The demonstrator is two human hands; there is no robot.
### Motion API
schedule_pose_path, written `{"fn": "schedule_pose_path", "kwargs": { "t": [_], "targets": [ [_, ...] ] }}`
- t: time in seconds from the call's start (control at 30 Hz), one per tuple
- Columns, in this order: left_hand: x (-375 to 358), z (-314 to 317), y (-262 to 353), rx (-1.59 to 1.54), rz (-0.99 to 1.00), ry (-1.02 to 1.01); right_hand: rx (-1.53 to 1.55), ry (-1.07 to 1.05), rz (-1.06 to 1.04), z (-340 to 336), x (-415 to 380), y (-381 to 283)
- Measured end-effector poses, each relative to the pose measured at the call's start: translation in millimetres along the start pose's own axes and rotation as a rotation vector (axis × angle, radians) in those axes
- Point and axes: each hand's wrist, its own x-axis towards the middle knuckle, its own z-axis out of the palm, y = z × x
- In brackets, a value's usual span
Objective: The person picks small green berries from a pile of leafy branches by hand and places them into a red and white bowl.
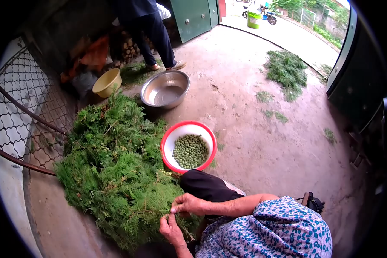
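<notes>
My left hand (pixel 171 228) and my right hand (pixel 189 204) meet at the near edge of a big heap of green feathery branches (pixel 114 167). The fingertips of both hands pinch a small sprig of this greenery between them. A red-rimmed white basin (pixel 167 144) lies on the ground just beyond my knee, right of the heap. It holds a layer of small round green seeds (pixel 190 150). My sleeve is blue and floral, and my trouser leg is black.
Behind the heap are an empty steel basin (pixel 165 89) and a yellow bowl (pixel 107 82). Another person's legs (pixel 152 36) stand at the back near stacked firewood. Wire mesh fencing (pixel 19 107) lines the left. Scattered cuttings (pixel 287 71) lie on the dirt floor toward a green door.
</notes>
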Motion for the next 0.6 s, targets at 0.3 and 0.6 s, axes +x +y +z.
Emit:
{"fn": "schedule_pose_path", "kwargs": {
  "t": [0.3,0.6],
  "targets": [
    [10,-11,-4,-0.242,0.013,0.057,0.602,0.275,-0.191,-72,37,-33],
    [10,-13,-11,-0.596,-0.08,0.131,0.113,0.563,-0.265,-206,98,-22]
  ]
}}
